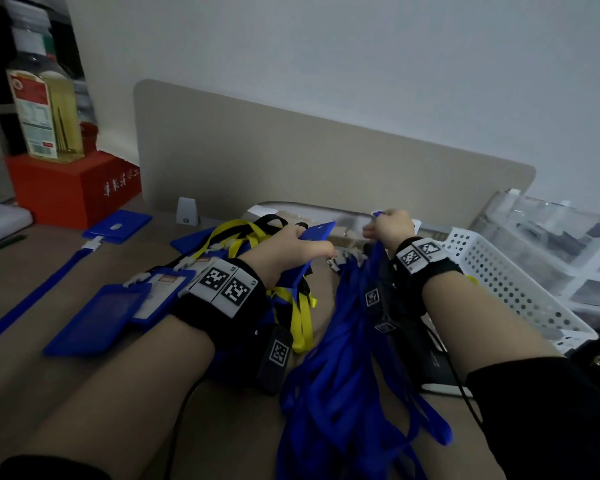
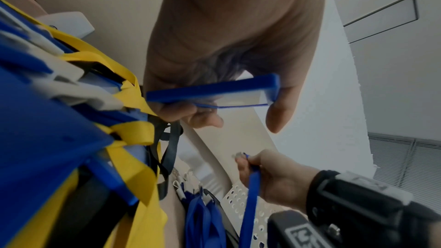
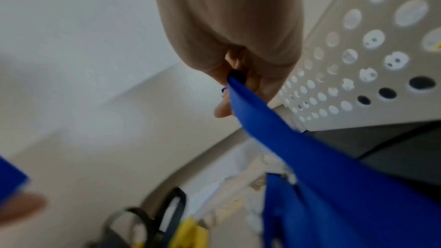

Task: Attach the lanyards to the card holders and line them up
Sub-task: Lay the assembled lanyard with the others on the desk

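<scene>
Card holders (image 1: 97, 320): solid blue. Lanyards (image 1: 343, 393): blue, heaped at 6 o'clock; yellow lanyards (image 1: 302, 317) and black straps (image 1: 274, 221) at centre. Basket (image 1: 506, 282) at 3 o'clock: white, dotted with holes. Box (image 1: 66, 188) at 9 o'clock: red. Wristbands (image 1: 222, 282): black, black-and-white checker tags.

The room looks dim and a bit grey with soft shadows and no glare, the edges of all three pictures bend like a fishbowl, and the right wrist picture is the blurriest, with the blue lanyard (image 3: 310, 148) smeared and fuzzy.
</scene>
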